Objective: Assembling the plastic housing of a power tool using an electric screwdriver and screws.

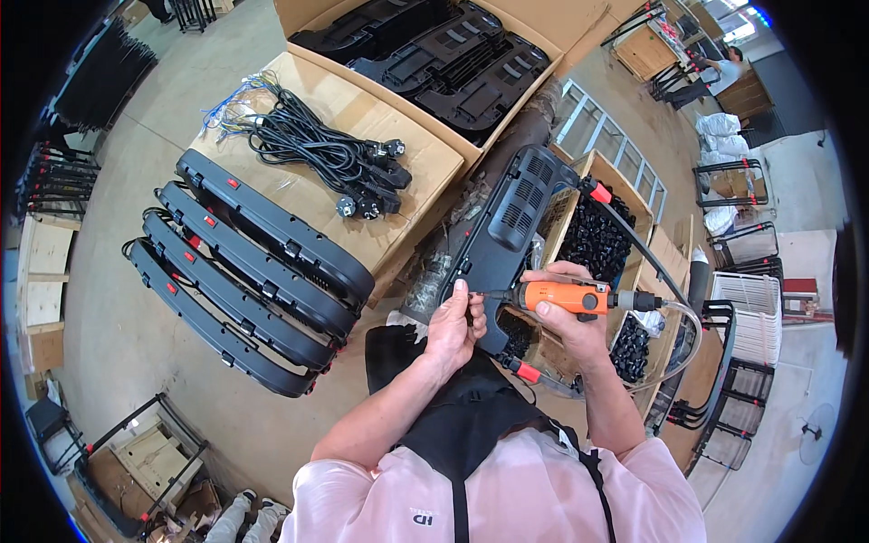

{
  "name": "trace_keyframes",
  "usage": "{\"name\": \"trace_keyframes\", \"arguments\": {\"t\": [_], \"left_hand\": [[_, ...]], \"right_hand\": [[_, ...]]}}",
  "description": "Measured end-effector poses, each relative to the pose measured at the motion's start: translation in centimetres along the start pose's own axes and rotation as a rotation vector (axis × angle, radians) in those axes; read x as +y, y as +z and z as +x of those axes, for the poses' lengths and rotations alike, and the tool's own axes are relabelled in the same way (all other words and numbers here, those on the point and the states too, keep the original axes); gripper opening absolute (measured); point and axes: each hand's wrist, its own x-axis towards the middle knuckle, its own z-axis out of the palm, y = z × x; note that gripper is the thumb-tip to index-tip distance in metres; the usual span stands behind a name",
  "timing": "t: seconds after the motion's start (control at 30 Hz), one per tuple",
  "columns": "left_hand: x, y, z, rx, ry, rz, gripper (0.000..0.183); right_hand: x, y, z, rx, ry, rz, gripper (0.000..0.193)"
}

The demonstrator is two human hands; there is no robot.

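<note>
My right hand [577, 333] is wrapped round an orange air screwdriver [554, 298], which lies level with its bit pointing left. A clear hose curves away from its back end. At the bit's tip, the thumb and fingers of my left hand [453, 328] are pinched together; whatever they hold is too small to make out. Just beyond both hands lies a long black plastic housing [493, 231] with a vented grille, and my left fingertips are close to its near edge. A black bar with red ends [597, 192] runs beside it.
Several similar black housings [272, 226] stand in a row at left. Black power cords [312, 149] lie on a cardboard box [425, 167]; an open carton [548, 77] holds black covers. Wooden bins [638, 217] with small black parts are at right. Another person [720, 77] is far off.
</note>
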Motion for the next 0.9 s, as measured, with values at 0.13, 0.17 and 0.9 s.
{"name": "trace_keyframes", "arguments": {"t": [0.13, 0.17, 0.9], "left_hand": [[0.3, -0.4, 0.1, -0.031, 0.03, 0.111, 0.045], [0.4, -0.4, 0.1, -0.035, 0.043, 0.161, 0.043], [-0.3, -0.8, 1.5, -0.1, -0.017, -0.323, 0.025]], "right_hand": [[0.1, 0.1, 0.1, 0.001, 0.017, 0.004, 0.051], [0.2, 0.1, 0.1, -0.003, 0.02, 0.008, 0.051], [4.6, 3.0, 0.4, -0.005, -0.107, -0.16, 0.051]]}}
